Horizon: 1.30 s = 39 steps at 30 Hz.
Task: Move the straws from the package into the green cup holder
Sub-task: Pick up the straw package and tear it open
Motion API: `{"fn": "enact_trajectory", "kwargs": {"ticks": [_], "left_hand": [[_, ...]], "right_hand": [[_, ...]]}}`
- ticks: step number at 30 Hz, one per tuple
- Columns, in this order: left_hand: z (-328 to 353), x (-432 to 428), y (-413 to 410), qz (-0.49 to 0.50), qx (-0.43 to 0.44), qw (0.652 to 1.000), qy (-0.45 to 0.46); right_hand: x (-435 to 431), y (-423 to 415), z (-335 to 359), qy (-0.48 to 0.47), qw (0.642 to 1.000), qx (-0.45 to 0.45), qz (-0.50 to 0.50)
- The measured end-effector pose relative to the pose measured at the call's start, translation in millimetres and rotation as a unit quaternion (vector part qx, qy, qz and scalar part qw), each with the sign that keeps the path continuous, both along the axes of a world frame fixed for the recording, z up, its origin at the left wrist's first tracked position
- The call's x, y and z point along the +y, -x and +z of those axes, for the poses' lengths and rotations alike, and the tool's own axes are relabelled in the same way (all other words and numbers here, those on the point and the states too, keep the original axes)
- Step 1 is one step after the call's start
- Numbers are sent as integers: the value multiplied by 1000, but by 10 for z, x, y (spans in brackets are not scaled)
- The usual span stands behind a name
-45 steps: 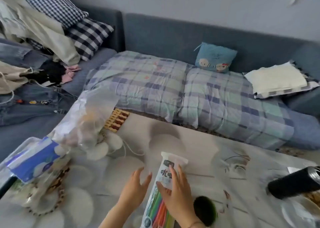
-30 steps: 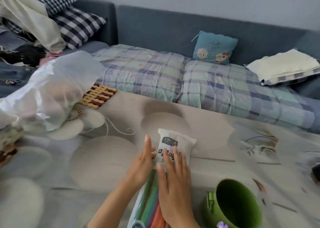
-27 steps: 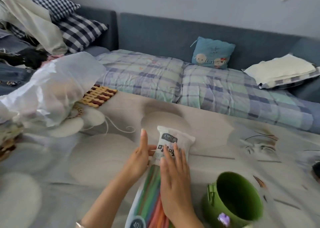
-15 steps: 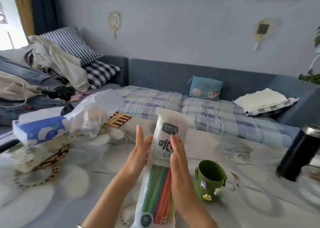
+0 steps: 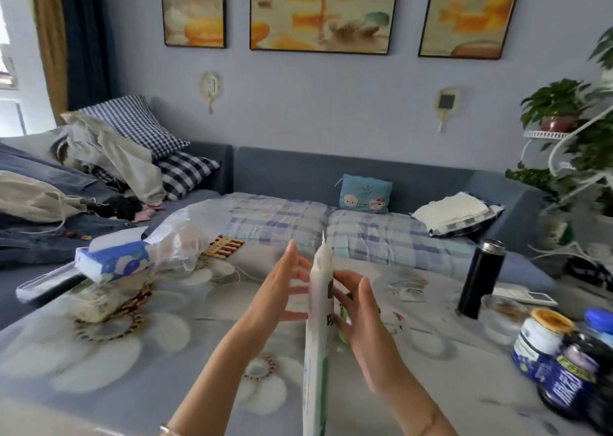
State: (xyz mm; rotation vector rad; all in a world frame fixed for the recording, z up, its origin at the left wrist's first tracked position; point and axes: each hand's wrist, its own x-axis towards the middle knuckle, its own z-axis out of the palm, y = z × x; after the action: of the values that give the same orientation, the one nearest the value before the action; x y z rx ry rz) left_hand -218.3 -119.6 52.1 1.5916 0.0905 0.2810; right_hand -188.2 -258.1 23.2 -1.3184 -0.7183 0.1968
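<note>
Open tablecloth [image 5: 185,362] lies between the tissue box [image 5: 112,263] and the left hand [image 5: 282,291]. Beyond the right hand [image 5: 363,323], free cloth reaches to the black flask [image 5: 481,279], glass bowl [image 5: 501,318] and jars [image 5: 544,341], which stand crowded together. The package [image 5: 318,342] and right hand cover most of the green cup holder [image 5: 344,331].

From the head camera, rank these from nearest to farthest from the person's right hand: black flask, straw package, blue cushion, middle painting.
1. Straw package, touching the right hand.
2. Black flask, on the table to the right.
3. Blue cushion, back on the sofa.
4. Middle painting, on the far wall.
</note>
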Motion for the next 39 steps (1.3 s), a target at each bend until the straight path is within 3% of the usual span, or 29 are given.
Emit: {"fn": "enact_trajectory", "kwargs": {"ticks": [3,9,16,21,26,30,39], "left_hand": [[-84,-80,21,20,-14,1000,-18],[-67,-14,-170,64,-104,992,5],[-430,173,-557,104,-143,983,56],[-665,175,-699,50,-157,979,123],[-658,31,-719,12,-192,976,100],[-590,-116,-712,-1,-241,970,14],[-634,-177,-605,-32,-247,966,-64]], "right_hand": [[3,94,-67,-17,999,28,-1],[190,-138,10,-50,998,-17,-31],[436,-621,-276,-75,996,46,-25],[434,-777,-341,-33,999,24,-12],[233,-809,-219,20,999,-34,10],[98,-773,-206,34,998,-40,-28],[-53,-708,-254,87,990,-93,-53]]}}
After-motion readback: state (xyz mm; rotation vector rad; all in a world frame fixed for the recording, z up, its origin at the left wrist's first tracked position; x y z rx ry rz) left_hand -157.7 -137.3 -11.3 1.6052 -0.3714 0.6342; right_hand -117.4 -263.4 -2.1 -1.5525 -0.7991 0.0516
